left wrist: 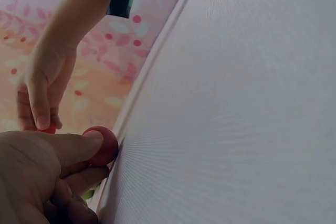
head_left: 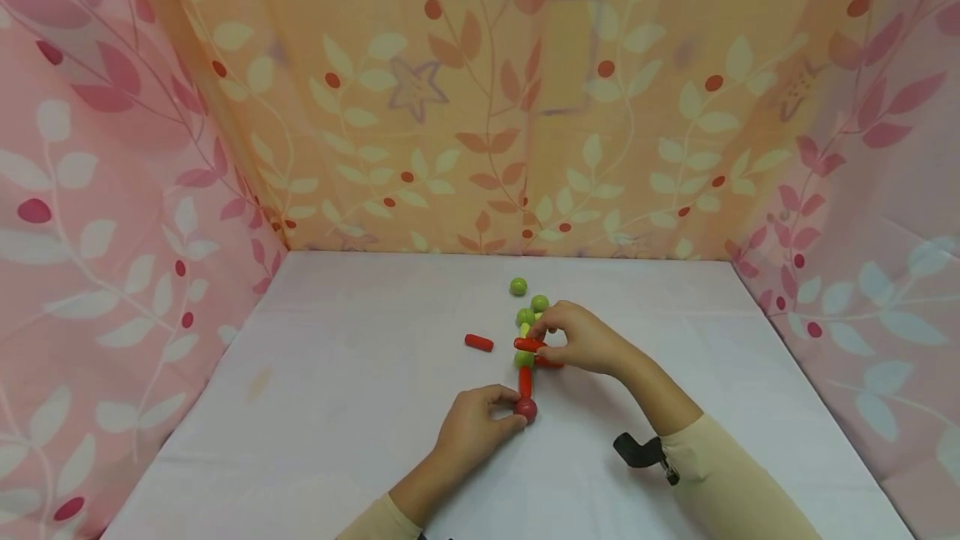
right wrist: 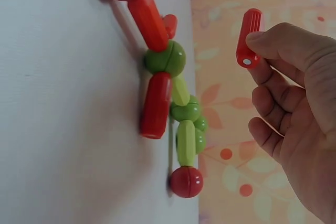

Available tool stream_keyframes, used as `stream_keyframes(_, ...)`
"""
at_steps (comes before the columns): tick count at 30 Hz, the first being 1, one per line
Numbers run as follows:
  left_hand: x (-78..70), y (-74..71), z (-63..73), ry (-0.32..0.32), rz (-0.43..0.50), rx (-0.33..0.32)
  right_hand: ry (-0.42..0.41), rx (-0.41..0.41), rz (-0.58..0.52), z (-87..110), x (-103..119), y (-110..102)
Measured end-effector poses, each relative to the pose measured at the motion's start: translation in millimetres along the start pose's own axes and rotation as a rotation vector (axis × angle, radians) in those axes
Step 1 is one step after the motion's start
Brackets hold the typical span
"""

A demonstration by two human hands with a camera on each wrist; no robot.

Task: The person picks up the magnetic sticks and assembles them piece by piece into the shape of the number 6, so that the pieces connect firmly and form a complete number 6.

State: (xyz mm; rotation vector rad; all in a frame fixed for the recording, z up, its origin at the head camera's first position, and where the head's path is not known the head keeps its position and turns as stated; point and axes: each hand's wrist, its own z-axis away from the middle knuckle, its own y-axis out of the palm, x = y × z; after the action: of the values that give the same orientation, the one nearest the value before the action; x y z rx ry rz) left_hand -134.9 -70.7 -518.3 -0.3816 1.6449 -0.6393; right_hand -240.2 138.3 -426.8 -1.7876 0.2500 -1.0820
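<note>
My left hand (head_left: 472,419) pinches a red ball (head_left: 527,410) between thumb and fingers at the near end of a chain on the table. From that ball a red rod (head_left: 525,382) runs to a green ball (head_left: 524,359). A second red rod (right wrist: 156,106) touches the same green ball, angled off to the right. Above the chain, my right hand (head_left: 581,340) holds another red rod (right wrist: 249,38), a pale round tip showing at its end. In the right wrist view, yellow-green rods (right wrist: 186,142) continue to more green balls and a far red ball (right wrist: 186,182).
A loose red rod (head_left: 479,342) lies left of the chain. One green ball (head_left: 518,286) sits apart at the back, near another green ball (head_left: 540,303). Patterned cloth walls (head_left: 487,148) border the white table (head_left: 337,357) at the back and sides.
</note>
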Motion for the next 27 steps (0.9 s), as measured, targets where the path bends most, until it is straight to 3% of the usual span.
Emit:
stream_keyframes(5, 1.8, 0.7, -1.8, -0.003, 0.006, -0.001, 0.009, 0.001, -0.049, 16.0, -5, 7)
stream_keyframes(14, 0.2, 0.5, -1.0, -0.011, 0.005, -0.009, 0.008, -0.012, -0.021, 40.4, -17, 21)
stream_keyframes(27, -0.8, 0.8, 0.0, -0.050, 0.010, -0.004, 0.027, 0.074, -0.056, 60.4, -32, 37)
